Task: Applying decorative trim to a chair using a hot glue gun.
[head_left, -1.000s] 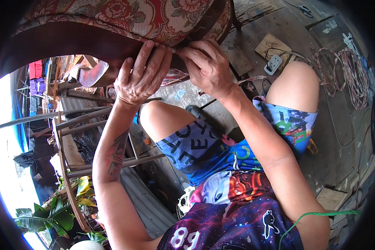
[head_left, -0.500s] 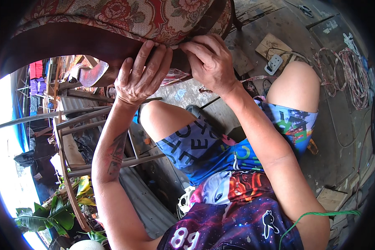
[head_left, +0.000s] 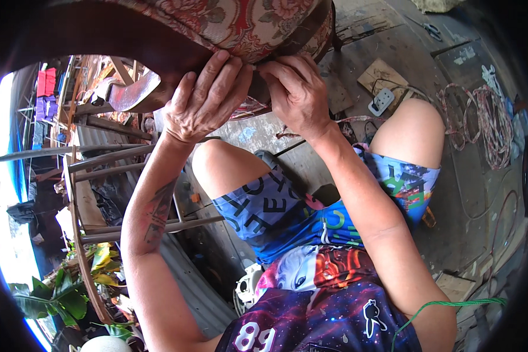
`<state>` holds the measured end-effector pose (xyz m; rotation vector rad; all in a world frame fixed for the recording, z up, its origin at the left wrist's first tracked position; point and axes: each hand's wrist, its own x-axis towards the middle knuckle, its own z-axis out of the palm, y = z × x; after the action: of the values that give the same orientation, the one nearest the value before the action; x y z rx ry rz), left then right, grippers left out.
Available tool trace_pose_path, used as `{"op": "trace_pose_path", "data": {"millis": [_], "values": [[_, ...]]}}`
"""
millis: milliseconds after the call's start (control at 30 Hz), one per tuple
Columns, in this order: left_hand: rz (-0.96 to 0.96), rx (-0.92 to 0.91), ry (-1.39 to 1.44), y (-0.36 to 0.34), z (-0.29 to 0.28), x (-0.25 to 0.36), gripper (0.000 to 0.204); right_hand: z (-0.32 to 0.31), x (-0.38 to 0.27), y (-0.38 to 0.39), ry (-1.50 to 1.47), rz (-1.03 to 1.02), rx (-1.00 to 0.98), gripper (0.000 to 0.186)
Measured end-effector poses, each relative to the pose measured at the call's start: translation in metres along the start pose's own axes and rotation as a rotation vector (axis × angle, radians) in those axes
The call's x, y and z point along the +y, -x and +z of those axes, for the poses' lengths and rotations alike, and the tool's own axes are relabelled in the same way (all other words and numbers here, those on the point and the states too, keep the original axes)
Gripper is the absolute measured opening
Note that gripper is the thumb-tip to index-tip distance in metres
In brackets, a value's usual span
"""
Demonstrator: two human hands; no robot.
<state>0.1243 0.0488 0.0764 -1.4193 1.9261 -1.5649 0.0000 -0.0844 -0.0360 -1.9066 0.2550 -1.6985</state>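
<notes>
A piece of furniture with a dark wooden frame and floral upholstery fabric fills the top of the head view. Against the frame, just below the fabric edge, rests my left hand, its fingers stretched out and pointing up. Close to its right, my right hand is closed, with thumb and fingertips pinched together at that edge. Whatever lies between those fingertips is too small and hidden to make out. The two hands' fingertips nearly meet.
A white power strip sits beside a wooden board on the floor. Coiled rope lies at the right, scissors at the far right. Wooden rails stand left of my knees; green plant leaves are at lower left.
The view has shifted slightly. Both hands stay at the fabric edge, and my left hand's fingers have edged nearer to my right hand's fingertips.
</notes>
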Motion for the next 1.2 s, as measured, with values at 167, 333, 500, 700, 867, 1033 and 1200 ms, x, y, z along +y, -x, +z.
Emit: {"op": "trace_pose_path", "data": {"millis": [167,333,500,700,867,1033,1200], "values": [[-0.03,-0.023,0.058,0.002,-0.002,0.007,0.033,0.001,-0.001,0.002,0.005,0.044,0.003,0.023],[-0.065,-0.005,0.042,0.004,0.003,0.013,0.034,-0.002,-0.002,-0.001,0.013,0.034,-0.007,0.021],[-0.112,0.008,0.04,0.002,0.005,0.016,0.035,-0.004,-0.001,-0.002,0.004,0.061,-0.014,0.021],[-0.074,-0.051,0.096,-0.004,-0.002,0.012,0.041,-0.007,0.002,-0.001,0.034,0.06,-0.033,0.019],[-0.14,0.003,0.139,0.001,-0.004,0.016,0.043,0.0,0.003,0.005,0.045,0.046,-0.032,0.016],[-0.119,-0.047,0.09,0.001,-0.002,0.014,0.049,-0.003,0.001,0.003,0.115,0.019,-0.031,0.015],[-0.088,-0.05,0.062,0.005,0.001,0.018,0.051,-0.003,0.0,0.005,0.076,0.033,-0.03,0.017]]}}
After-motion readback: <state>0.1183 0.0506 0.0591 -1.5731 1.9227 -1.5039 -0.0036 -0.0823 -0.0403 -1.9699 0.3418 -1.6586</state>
